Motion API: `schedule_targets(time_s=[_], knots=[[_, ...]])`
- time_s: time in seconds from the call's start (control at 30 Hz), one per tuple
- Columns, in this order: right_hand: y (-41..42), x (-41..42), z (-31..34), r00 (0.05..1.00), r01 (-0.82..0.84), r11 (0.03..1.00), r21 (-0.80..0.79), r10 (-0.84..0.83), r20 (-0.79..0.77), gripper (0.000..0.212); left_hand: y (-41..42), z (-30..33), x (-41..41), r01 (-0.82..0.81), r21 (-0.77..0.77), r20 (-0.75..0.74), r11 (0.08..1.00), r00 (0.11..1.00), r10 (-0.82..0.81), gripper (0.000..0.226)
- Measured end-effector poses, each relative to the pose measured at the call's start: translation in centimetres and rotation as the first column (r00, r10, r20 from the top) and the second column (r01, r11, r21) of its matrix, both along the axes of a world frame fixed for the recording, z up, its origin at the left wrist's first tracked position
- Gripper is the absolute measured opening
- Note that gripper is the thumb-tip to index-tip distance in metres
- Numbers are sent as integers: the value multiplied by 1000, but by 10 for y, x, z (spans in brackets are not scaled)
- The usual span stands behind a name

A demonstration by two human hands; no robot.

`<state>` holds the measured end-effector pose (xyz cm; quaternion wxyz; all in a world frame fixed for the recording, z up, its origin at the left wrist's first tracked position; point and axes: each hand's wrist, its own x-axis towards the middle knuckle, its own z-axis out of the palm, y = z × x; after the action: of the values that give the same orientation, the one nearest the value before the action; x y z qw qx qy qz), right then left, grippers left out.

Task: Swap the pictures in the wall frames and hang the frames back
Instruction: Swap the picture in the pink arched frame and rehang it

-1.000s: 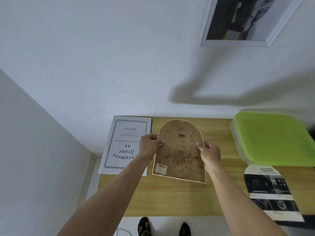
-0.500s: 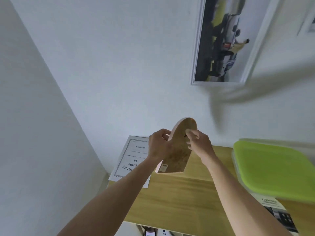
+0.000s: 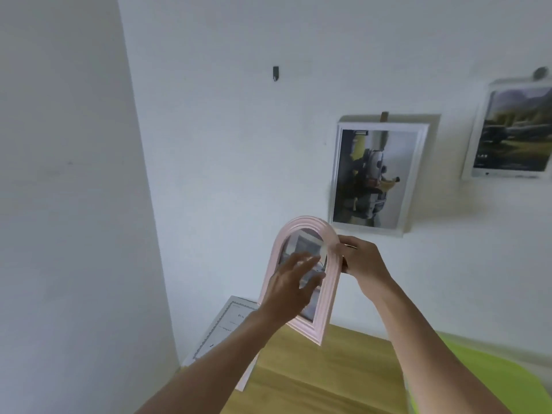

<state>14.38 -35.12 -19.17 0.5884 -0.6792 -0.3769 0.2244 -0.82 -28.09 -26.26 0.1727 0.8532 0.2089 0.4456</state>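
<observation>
Pink arched frame [image 3: 324, 297] hanging in mid-air above wooden table [image 3: 313, 380], front facing camera, tilting right, ribbed moulding, blurred picture behind glazing. Left hand [image 3: 288, 289] lying across lower glass, fingers [image 3: 301, 264] spreading loose, not gripping. Right hand [image 3: 363, 264] pinching frame's right edge, fingers closing around it. White rectangular frame [image 3: 373, 177] hanging on wall beyond, second white frame [image 3: 510, 130] showing farther right.
</observation>
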Motion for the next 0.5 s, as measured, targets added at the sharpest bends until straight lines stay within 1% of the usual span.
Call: schedule_targets(time_s=[0.07, 0.1, 0.13, 0.17, 0.23, 0.3, 0.37, 0.4, 0.43, 0.5], knots=[[-2, 5, 21, 999, -45, 999, 28, 44, 27, 16, 23, 22, -5, -168, 32, 19, 985, 986, 168, 47], [-3, 7, 30, 997, -61, 997, 45, 60, 39, 15, 36, 35, -9, -240, 7, 11, 971, 971, 240, 52], [-2, 10, 39, 996, -74, 995, 63, 71, 55, 16, 46, 50, -15, -278, -47, -2, 959, 961, 278, 54], [0, 11, 48, 995, -82, 994, 77, 77, 69, 18, 56, 65, -20, -274, -122, -2, 954, 961, 276, 55], [5, 15, 65, 993, -84, 991, 106, 75, 88, 18, 75, 92, -32, -190, -265, 16, 945, 979, 201, 53], [15, 18, 80, 991, -87, 987, 134, 73, 110, 17, 92, 115, -40, -96, -316, 55, 944, 991, 119, 50], [29, 20, 94, 985, -75, 983, 167, 47, 166, 18, 110, 134, -45, -40, -316, 109, 948, 991, 78, 46], [38, 20, 100, 973, -57, 981, 185, 13, 231, 21, 119, 144, -46, -32, -322, 124, 946, 989, 75, 47], [46, 20, 106, 944, -34, 980, 197, -33, 327, 25, 129, 153, -46, -33, -320, 127, 947, 989, 77, 48], [66, 18, 119, 852, 3, 975, 222, -119, 510, 32, 151, 170, -47, -38, -285, 126, 958, 989, 77, 49]])
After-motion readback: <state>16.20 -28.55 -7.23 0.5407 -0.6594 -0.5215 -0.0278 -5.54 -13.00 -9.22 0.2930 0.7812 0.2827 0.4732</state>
